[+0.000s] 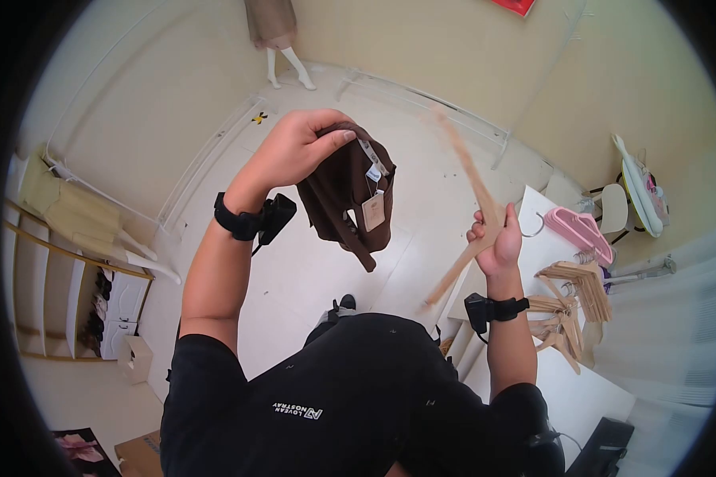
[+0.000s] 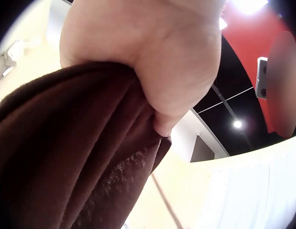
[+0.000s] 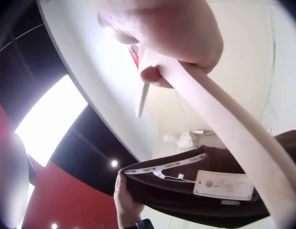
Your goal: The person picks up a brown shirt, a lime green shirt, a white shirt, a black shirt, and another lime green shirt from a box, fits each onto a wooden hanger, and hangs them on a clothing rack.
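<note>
Here's my left hand (image 1: 294, 151), up in front of me, thumb and fingers clamped on the top edge of a dark brown garment (image 1: 330, 191). And over on the right, my right hand (image 1: 497, 242) has its fingers curled round the middle of a bare wooden hanger (image 1: 479, 187), one arm angling up and away, the other slanting down towards my body! The garment hangs in the air over the pale floor (image 1: 422, 238), to the left of the hanger, and the two are apart. Look at the neckline: a white printed tape (image 3: 164, 167) runs along inside it, and a pale paper tag (image 1: 373, 212) dangles below the edge. Black straps with small devices on both my wrists, black shirt (image 1: 334, 389) below.

Moving out, just beyond my right hand: a white table (image 1: 537, 246), carrying pink hangers (image 1: 577, 230) and, nearer my body, a cluster of wooden hangers (image 1: 585, 286). Further off, a low white rail (image 1: 429, 103) by the far wall, and at the top, white mannequin legs (image 1: 290, 67) under a brown skirt (image 1: 271, 24). Out left, a mannequin in pale yellow clothing (image 1: 68, 195), with open shelving (image 1: 44, 286) beside it!
</note>
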